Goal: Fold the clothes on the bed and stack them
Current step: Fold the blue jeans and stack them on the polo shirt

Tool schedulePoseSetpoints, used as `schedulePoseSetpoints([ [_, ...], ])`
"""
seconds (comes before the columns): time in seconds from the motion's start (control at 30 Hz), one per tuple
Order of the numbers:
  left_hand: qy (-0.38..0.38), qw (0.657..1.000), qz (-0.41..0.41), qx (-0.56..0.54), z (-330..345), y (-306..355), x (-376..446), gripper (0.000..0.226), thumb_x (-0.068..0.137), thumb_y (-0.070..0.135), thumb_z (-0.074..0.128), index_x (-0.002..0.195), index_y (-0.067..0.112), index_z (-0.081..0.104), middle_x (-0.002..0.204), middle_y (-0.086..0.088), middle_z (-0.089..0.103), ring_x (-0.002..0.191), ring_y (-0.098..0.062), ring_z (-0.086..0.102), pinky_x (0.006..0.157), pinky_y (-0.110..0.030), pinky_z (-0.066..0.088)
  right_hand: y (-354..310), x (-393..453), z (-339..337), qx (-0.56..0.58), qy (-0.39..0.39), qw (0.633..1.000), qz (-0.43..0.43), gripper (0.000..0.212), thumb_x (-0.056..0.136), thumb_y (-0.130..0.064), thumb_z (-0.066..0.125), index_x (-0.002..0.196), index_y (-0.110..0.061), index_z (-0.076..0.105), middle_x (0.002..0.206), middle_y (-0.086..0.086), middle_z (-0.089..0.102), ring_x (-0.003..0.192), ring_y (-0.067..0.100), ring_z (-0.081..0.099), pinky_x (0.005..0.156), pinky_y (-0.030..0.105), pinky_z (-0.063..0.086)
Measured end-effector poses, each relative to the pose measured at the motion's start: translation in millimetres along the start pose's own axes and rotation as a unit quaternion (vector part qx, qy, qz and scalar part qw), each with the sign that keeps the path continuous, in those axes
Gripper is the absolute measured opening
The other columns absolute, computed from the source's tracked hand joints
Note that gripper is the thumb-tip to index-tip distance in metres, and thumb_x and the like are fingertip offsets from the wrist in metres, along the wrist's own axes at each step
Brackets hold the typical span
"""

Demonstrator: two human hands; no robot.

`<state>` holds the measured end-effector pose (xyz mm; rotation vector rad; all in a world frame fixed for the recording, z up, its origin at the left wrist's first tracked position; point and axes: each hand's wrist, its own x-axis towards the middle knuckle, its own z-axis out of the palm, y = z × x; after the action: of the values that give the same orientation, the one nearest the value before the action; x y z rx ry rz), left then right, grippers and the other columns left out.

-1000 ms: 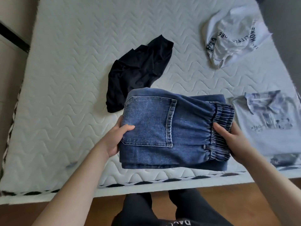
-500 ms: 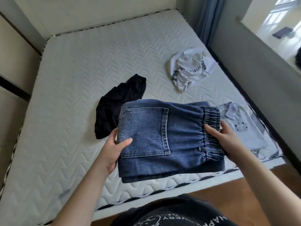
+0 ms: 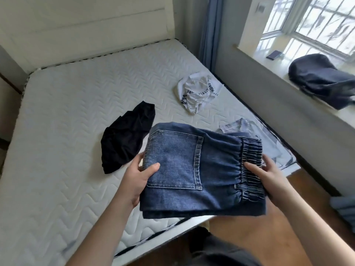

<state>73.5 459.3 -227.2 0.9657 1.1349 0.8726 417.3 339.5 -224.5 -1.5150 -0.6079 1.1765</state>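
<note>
Folded jeans (image 3: 199, 169) held level above the bed (image 3: 67, 131), waistband rightward; left hand (image 3: 137, 179) and right hand (image 3: 269, 174) each clamp an end, fingers hidden underneath.

Folded jeans (image 3: 201, 169): held above the near edge of the bed (image 3: 67, 131), left hand (image 3: 136, 179) at one end, right hand (image 3: 269, 177) at the other. Dark garment (image 3: 124, 137): on the bed, behind-left of the jeans. Crumpled shirt (image 3: 197, 93): further back, right. Folded shirt (image 3: 269, 143): behind the jeans, right edge.

Phone (image 3: 274, 54) and dark bag (image 3: 318, 77) on windowsill (image 3: 288, 73) — blue curtain (image 3: 208, 31) behind.
</note>
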Motion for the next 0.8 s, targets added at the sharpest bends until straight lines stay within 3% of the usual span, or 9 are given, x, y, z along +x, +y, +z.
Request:
schedulePoseSetpoints([
  [0.17,-0.050,0.999,-0.007,-0.007,19,-8,-18,0.047,0.070,0.023,0.079,0.114,0.030,0.063,0.103,-0.010,0.074,0.091,-0.027,0.073,0.070,-0.036,0.058,4,-47,-28,-0.027,0.072,0.997,-0.026,0.052,0.082,-0.023,0.076,0.129,-0.023,0.053,0.106,0.008,0.073,0.092,0.026,0.073,0.076,0.040,0.059],
  [0.3,-0.101,0.995,-0.008,0.005,61,-11,-24,0.050,0.070,0.022,0.078,0.117,0.024,0.061,0.103,-0.012,0.074,0.089,-0.027,0.073,0.067,-0.033,0.057,1,-78,-68,-0.032,0.134,0.989,-0.056,0.048,0.082,-0.023,0.077,0.124,-0.031,0.056,0.105,0.003,0.074,0.091,0.017,0.073,0.071,0.031,0.058],
  [0.37,-0.128,0.992,-0.006,0.020,88,-10,-26,0.051,0.070,0.023,0.077,0.119,0.024,0.060,0.103,-0.011,0.074,0.089,-0.027,0.073,0.066,-0.032,0.057,3,-92,-92,-0.028,0.159,0.985,-0.062,0.048,0.081,-0.025,0.078,0.122,-0.033,0.056,0.107,0.004,0.073,0.094,0.017,0.072,0.076,0.035,0.058],
  [0.53,-0.188,0.980,0.006,0.067,170,-11,-30,0.049,0.071,0.025,0.077,0.117,0.024,0.062,0.102,-0.010,0.074,0.091,-0.029,0.072,0.072,-0.039,0.058,14,-125,-162,-0.019,0.228,0.971,-0.069,0.052,0.076,-0.035,0.082,0.121,-0.038,0.056,0.112,0.002,0.071,0.105,0.018,0.068,0.092,0.048,0.055],
  [0.67,-0.226,0.970,0.008,0.093,253,-24,-42,0.045,0.070,0.025,0.076,0.114,0.026,0.064,0.102,-0.009,0.075,0.091,-0.028,0.072,0.073,-0.038,0.058,17,-151,-229,-0.010,0.282,0.957,-0.072,0.065,0.061,-0.052,0.083,0.120,-0.041,0.057,0.110,-0.001,0.072,0.105,0.016,0.068,0.093,0.047,0.055],
  [0.8,-0.263,0.958,0.021,0.112,339,-35,-51,0.040,0.077,0.018,0.077,0.114,0.027,0.064,0.103,-0.008,0.075,0.091,-0.028,0.073,0.071,-0.035,0.058,23,-169,-300,0.001,0.326,0.941,-0.087,0.066,0.058,-0.056,0.082,0.118,-0.046,0.058,0.109,-0.006,0.072,0.104,0.012,0.068,0.094,0.045,0.054],
])
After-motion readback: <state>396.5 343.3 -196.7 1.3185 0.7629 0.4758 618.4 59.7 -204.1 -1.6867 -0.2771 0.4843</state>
